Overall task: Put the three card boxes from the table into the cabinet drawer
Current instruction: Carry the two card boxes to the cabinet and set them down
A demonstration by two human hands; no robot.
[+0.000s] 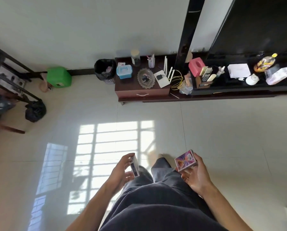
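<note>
Near body: left grip pinches a slim rectangular cardboard card box, edge-on, pale rim, between thumb and fingers. The right grip cradles a glossy purple-pink printed card box, face up on curled fingers. Far ahead: dark brown wooden cabinet drawer, closed, with a pale curved handle.

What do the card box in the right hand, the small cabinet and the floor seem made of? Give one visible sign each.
Card box: likely printed cardboard, glossy; bright purple artwork, crisp edges.
Cabinet: wood or veneer, cannot tell which; dark reddish-brown, smooth face.
Floor: polished tile; joint lines, mirrored window light.
</note>
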